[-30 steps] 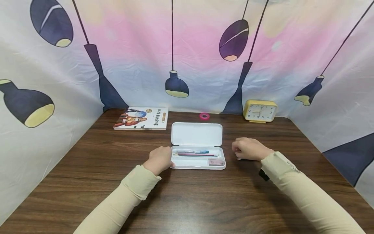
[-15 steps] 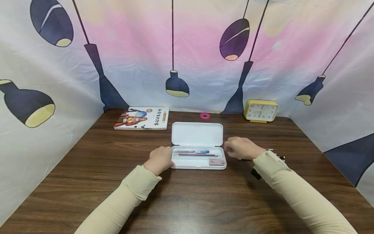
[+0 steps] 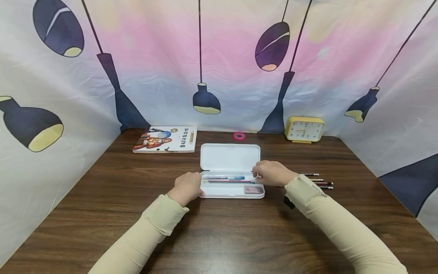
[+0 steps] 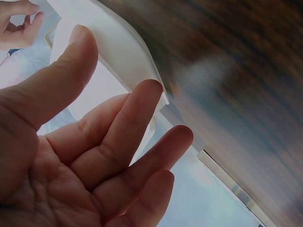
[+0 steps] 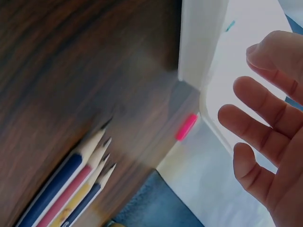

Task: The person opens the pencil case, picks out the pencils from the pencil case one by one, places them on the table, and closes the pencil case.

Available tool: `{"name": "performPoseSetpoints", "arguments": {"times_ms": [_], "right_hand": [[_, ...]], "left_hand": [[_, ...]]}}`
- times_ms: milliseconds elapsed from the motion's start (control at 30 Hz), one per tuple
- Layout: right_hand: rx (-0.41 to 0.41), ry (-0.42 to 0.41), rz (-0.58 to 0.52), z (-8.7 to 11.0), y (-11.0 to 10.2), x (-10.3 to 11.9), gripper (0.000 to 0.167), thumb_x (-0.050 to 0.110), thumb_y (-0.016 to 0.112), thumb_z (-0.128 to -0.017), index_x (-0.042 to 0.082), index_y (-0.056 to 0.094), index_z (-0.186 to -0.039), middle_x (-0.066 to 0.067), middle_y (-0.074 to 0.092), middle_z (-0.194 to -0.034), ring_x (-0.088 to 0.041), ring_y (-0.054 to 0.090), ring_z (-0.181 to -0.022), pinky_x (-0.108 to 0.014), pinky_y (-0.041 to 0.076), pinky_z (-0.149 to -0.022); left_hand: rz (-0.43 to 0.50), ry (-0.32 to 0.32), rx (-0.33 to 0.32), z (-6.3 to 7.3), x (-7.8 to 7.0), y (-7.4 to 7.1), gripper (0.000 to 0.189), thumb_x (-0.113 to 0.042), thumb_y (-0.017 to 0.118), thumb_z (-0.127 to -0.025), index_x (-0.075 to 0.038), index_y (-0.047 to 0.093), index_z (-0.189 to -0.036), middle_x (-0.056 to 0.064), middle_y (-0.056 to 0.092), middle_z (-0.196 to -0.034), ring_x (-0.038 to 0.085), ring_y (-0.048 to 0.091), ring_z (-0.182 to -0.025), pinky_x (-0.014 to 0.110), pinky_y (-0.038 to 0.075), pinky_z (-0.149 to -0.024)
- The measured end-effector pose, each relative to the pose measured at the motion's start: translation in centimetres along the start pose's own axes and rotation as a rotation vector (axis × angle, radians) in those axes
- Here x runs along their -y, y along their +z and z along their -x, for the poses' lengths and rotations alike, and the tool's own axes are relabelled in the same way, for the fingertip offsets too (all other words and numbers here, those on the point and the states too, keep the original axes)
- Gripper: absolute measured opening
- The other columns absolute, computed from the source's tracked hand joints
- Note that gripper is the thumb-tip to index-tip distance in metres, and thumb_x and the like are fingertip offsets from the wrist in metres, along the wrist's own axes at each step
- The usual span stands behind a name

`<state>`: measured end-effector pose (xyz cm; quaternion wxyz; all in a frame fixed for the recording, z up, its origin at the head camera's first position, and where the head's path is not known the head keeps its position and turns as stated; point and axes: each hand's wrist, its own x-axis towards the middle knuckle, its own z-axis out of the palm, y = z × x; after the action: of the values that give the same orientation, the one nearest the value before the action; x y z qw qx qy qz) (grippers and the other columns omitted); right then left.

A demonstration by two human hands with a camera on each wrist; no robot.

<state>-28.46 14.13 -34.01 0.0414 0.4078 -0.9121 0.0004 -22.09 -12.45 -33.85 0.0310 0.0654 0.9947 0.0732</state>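
Note:
A white pencil case [image 3: 222, 191] lies with its lid [image 3: 230, 156] folded back. Inside are a blue-capped pen [image 3: 236, 178], a few pencils [image 3: 229, 182] and a small pinkish block [image 3: 253, 189] in the front right corner. My left hand [image 3: 186, 187] holds the case's left end, thumb at the front corner and fingers along the side. Over the right end hovers my right hand [image 3: 273, 173], its fingers loosely bent and fingertips right at the pencils' ends. Nothing shows in its palm in the right wrist view, though the index finger is hidden.
Several sharpened pencils [image 5: 71, 184] lie side by side on the dark wooden table [image 3: 219, 236], right of the case and partly under the right forearm. Along the back stand a book [image 3: 167, 139], a pink ring-shaped object [image 3: 239, 136] and a yellow clock [image 3: 305, 129].
My right hand has moved left from the pencils on the table to the case's right end, uncovering the pencils' ends. The left hand stays on the case.

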Motion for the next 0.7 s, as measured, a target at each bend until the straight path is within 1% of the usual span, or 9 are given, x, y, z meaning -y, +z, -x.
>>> {"name": "performPoseSetpoints", "arguments": {"times_ms": [200, 433, 700], "right_hand": [[0.029, -0.004, 0.006, -1.0, 0.3, 0.9, 0.005, 0.012, 0.063, -0.074, 0.014, 0.061, -0.078, 0.005, 0.052, -0.073, -0.009, 0.048, -0.064, -0.027, 0.042, -0.057], [0.047, -0.002, -0.035, -1.9, 0.2, 1.7, 0.004, 0.013, 0.062, -0.077, 0.012, 0.063, -0.081, 0.004, 0.053, -0.074, -0.008, 0.048, -0.065, -0.026, 0.043, -0.059], [0.073, -0.004, -0.056, -2.8, 0.5, 2.1, 0.004, 0.014, 0.061, -0.078, 0.011, 0.063, -0.078, 0.005, 0.054, -0.072, -0.009, 0.047, -0.064, -0.026, 0.042, -0.059]], "left_hand": [[0.006, 0.003, -0.007, 0.1, 0.0, 0.1, 0.032, -0.028, 0.077, -0.062, -0.004, 0.06, -0.075, 0.009, 0.06, -0.073, 0.018, 0.052, -0.062, 0.036, 0.041, -0.049], [0.006, 0.0, -0.008, 0.1, 0.0, 0.1, 0.031, -0.029, 0.077, -0.062, -0.005, 0.059, -0.072, 0.009, 0.06, -0.072, 0.019, 0.054, -0.063, 0.036, 0.042, -0.05], [0.008, 0.004, -0.016, 0.1, 0.0, 0.0, 0.032, -0.028, 0.077, -0.062, -0.004, 0.06, -0.074, 0.01, 0.06, -0.074, 0.021, 0.055, -0.066, 0.037, 0.042, -0.051]]}}
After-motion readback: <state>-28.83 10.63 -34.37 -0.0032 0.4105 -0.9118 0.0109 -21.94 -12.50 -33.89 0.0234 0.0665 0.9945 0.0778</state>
